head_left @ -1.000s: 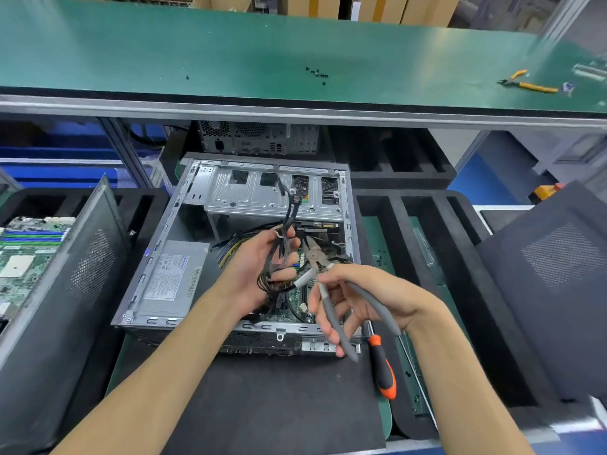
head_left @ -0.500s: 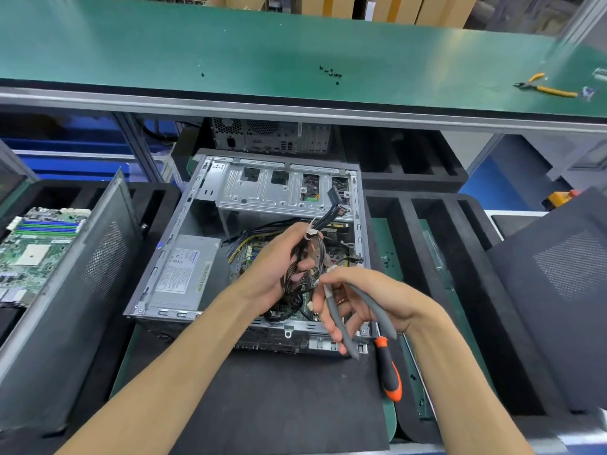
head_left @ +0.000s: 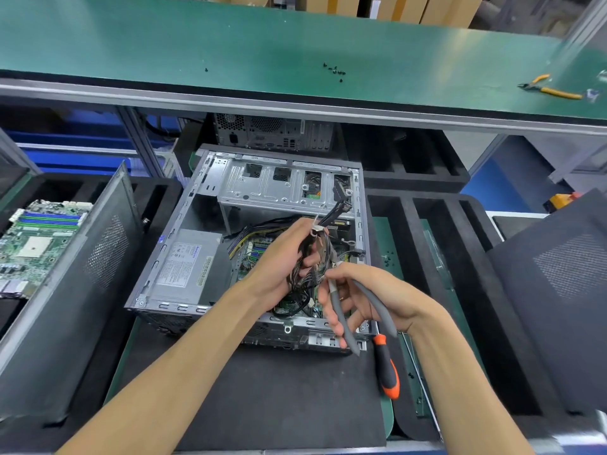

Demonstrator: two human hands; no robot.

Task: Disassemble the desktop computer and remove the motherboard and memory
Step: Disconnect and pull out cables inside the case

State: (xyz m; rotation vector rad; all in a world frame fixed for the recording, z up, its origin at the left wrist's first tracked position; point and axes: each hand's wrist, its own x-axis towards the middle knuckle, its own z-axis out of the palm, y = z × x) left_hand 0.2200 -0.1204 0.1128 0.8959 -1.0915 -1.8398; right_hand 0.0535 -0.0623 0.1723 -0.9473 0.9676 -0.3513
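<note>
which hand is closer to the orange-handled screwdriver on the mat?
Right. The right hand, gripping the grey-handled pliers, sits just above the screwdriver. The left hand, holding the cable bundle, is farther up and to the left, over the open case.

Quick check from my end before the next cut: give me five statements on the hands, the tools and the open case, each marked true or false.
1. The left hand grips a cable bundle above the open computer case. True.
2. The right hand holds the orange-and-black screwdriver. False: it holds grey-handled pliers; the screwdriver lies on the black mat beside the case.
3. The power supply has been taken out of the case. False: it sits in the case's left half.
4. Yellow-handled cutters lie on the green upper shelf. True.
5. The case's motherboard is already out. False: it shows inside, under the cables.
</note>
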